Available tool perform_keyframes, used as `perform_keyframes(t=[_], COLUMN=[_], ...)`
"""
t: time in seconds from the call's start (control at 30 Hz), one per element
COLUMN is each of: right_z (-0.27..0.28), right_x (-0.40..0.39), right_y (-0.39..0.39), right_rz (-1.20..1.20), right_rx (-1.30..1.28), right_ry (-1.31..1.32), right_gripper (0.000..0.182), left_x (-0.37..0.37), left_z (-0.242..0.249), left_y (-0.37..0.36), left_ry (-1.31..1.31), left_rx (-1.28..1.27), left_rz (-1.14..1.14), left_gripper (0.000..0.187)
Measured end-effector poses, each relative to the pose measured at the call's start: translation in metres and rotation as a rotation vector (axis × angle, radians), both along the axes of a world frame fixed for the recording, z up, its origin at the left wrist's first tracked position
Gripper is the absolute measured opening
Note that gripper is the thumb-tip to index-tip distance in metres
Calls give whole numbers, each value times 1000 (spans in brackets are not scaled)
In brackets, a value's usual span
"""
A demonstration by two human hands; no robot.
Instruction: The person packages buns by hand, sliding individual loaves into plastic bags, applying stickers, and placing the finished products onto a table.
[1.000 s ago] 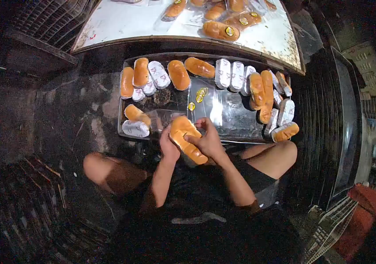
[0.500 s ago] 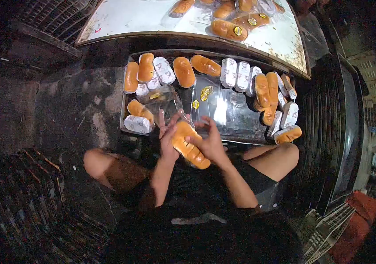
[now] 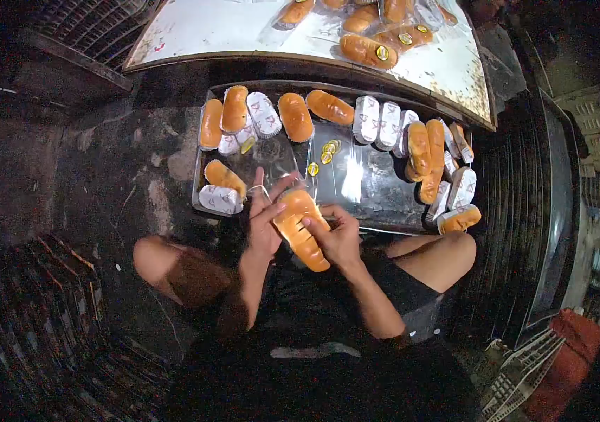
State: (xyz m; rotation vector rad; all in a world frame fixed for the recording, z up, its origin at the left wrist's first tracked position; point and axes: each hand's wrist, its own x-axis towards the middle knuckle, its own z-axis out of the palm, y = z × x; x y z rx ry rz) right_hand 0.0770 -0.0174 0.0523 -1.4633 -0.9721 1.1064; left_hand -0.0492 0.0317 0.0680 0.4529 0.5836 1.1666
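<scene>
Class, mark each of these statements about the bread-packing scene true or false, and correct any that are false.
1. Both hands are on one long bun. True: the left hand and the right hand grip it from either side.
2. The metal tray holds no buns. False: buns lie along its far edge and both sides.
3. Small gold stickers lie on the tray. True.
4. The white table beyond the tray is bare. False: wrapped buns with gold stickers lie on it.
5. The bun in the hands is held above the white table. False: it is at the tray's near edge, over the person's lap.
</scene>
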Motion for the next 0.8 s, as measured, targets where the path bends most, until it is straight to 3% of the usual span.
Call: perform_keyframes(t=[0.03,0.07,0.17,0.23,0.27,0.3,0.4,0.43,0.5,0.53,0.57,0.63,0.67,0.7,0.73,0.8], right_z=[7,18,4,5,6,7,12,8,7,20,13,-2,-8,-12,-17,-33], right_x=[1,2,-4,-10,-14,-17,-16,-16,-20,-17,-22,-19,-15,-9,-2,16], right_y=[0,6,18,3,-3,-5,16,13,0,-6,-14,-7,1,9,19,47], right_rz=[-16,-92,-248,-34,-16,0,-164,-161,325,456,407,160,161,234,301,327], right_rx=[-39,15,115,64,39,16,-104,-96,87,290,142,242,262,164,65,46], right_ry=[19,-145,-166,-84,-64,-46,32,25,26,-155,64,-342,-349,-419,-486,-672], right_gripper=[27,36,43,53,54,56,62,62,69,74,75,65,65,53,42,23], left_x=[-1,6,11,-5,-6,-4,12,9,-16,-27,-22,-7,4,12,12,22], left_z=[-1,-2,-25,-32,-10,-13,-27,-29,-26,-20,-25,-50,-54,-51,-46,-38], left_y=[-2,-9,-22,-20,-16,-19,-40,-38,-26,-18,-19,-39,-45,-49,-51,-54], left_ry=[-38,110,278,-86,-227,-226,255,248,-165,-123,-135,74,185,295,367,405], left_rx=[-48,-82,-70,-136,-177,-175,-337,-330,-273,-494,-465,-313,-296,-281,-406,-283], left_rz=[-27,-2,-20,-119,-140,-143,-47,-45,-38,16,22,149,170,192,19,-88], left_gripper=[82,78,75,70,67,67,55,55,48,40,40,48,52,56,63,63])
